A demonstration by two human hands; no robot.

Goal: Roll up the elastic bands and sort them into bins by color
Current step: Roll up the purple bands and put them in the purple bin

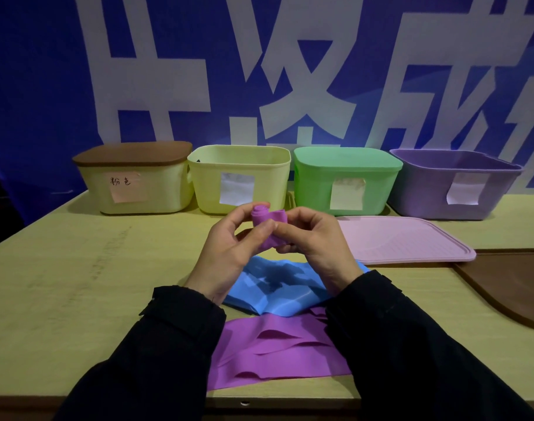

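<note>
A blue banner (31,86) with large white characters (293,86) is filling the wall from nine o'clock through three o'clock. A pale yellowish wooden table (77,268) is spreading across the lower half, its near edge running along six o'clock. Dim, bluish light is falling over everything.

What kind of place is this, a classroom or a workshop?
Probably a staged demonstration or recording spot, not a home: a pale wooden table stands against a big blue banner with white lettering, and four plastic bins with paper labels are lined up along it.
</note>
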